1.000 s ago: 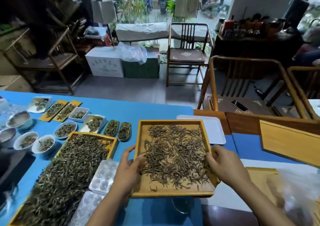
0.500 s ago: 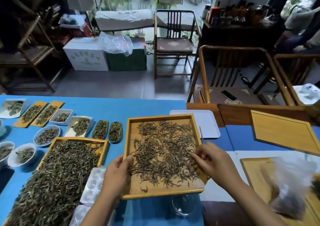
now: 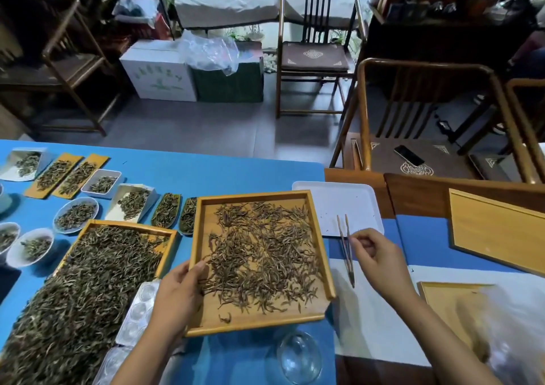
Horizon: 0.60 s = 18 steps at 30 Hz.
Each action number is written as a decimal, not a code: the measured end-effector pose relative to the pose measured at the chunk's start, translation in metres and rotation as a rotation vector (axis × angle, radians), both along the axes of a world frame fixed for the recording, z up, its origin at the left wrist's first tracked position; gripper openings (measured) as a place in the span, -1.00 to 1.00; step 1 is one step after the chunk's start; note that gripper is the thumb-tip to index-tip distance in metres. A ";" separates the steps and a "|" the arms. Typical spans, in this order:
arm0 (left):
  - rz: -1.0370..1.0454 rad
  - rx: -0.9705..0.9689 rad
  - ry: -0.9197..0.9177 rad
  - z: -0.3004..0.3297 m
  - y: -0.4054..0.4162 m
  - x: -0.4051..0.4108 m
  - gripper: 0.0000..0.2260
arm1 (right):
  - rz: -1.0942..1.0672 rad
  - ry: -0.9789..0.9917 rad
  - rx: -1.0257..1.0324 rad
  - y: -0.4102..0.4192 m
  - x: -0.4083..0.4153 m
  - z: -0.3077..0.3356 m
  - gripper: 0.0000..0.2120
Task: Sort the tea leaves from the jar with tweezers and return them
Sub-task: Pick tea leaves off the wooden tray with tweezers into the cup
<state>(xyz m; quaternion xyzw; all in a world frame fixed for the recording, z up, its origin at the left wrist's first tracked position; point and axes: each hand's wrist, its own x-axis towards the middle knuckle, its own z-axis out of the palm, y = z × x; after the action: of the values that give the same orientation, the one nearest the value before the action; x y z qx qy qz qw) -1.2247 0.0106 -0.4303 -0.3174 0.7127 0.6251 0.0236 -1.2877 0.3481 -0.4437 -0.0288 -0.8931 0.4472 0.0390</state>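
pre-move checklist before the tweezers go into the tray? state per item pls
1. Tweezers in grip: ok, right hand pinches them near the middle, tips pointing down toward the person.
2. Tweezers over the leaves: not ok, they hang to the right of the tray, outside its rim.
3. Tray steadied: ok, left hand holds its left edge, thumb over the rim.
4. Leaves spread for picking: ok, scattered thinly, wood showing between them.
5. Tweezer tips apart: cannot tell, they blur together at the lower end.
6. Jar clear of the tray: cannot tell, glass sits just under the tray's near edge.
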 end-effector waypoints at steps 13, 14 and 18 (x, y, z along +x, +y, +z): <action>0.129 0.015 -0.029 -0.044 0.004 -0.001 -0.82 | -0.116 -0.401 0.457 0.000 -0.060 -0.122 -0.75; 0.135 0.015 -0.024 -0.045 0.006 0.001 -0.82 | -0.121 -0.395 0.451 0.000 -0.058 -0.122 -0.76; 0.147 0.037 0.017 -0.041 0.012 0.015 -0.81 | -0.078 -0.278 0.363 0.007 -0.044 -0.112 -0.79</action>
<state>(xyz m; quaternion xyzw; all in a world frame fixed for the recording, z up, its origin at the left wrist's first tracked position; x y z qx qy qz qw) -1.2097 0.0224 -0.4713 -0.3629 0.6759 0.6410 -0.0223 -1.3322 0.3549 -0.5557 -0.1172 -0.9539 0.2692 -0.0624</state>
